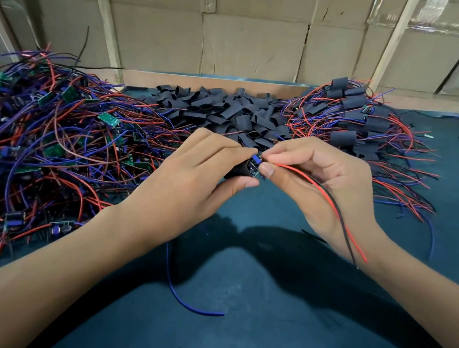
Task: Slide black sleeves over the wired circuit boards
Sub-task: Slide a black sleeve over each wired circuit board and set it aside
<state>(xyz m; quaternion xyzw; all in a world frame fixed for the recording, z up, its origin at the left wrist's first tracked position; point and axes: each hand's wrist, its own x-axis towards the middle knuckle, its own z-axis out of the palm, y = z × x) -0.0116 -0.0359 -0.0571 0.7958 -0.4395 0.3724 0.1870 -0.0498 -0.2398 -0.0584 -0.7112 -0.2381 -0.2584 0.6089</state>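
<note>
From the head view, at frame centre my left hand [195,173] pinches the black sleeve [237,170]; my right hand [312,173] pinches the circuit board [255,164], half inside. I'd keep its wires [322,191] taut and push straight.

Dim, arm shadows below, edges warped

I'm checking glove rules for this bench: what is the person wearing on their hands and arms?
Nothing shows. The left hand and right hand are bare, with no gloves, rings or watch in view. Both forearms are uncovered up to the frame's edge, with no sleeve cuffs or wrist straps. The nails look short and unpainted.
</note>
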